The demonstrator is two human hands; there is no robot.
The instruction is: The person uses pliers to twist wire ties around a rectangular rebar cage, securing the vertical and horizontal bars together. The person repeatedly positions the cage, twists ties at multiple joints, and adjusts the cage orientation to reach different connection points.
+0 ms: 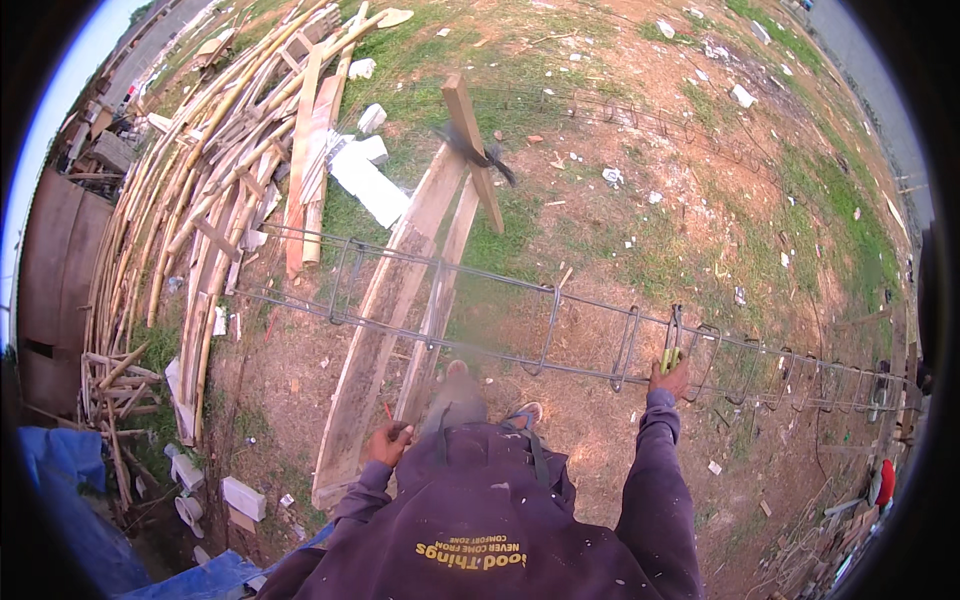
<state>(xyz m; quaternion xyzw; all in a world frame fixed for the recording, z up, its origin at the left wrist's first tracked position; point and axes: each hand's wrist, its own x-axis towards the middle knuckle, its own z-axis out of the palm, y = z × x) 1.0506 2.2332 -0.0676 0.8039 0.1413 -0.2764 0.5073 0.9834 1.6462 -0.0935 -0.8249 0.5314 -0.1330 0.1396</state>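
A long cage of steel reinforcing bars [550, 328] with rectangular stirrups runs across in front of me, from the left over to the far right. My right hand [670, 376] is closed around the yellow-green handles of a pair of pincers [675, 330]. Their dark jaws point away from me, right by the cage between two stirrups; whether they grip any wire is too small to see. Low on the left, next to a wooden plank, my left hand [388, 442] has its fingers curled closed. A thin reddish bit shows by its fingertips, and I cannot make out what it holds.
Wooden planks [370, 345] with an upright board [470, 135] at their far end pass under the cage. Bamboo poles and timber [190, 215] are heaped at left. White blocks [370, 185] and a blue tarp [75, 500] lie nearby. Scraps litter the grass and dirt.
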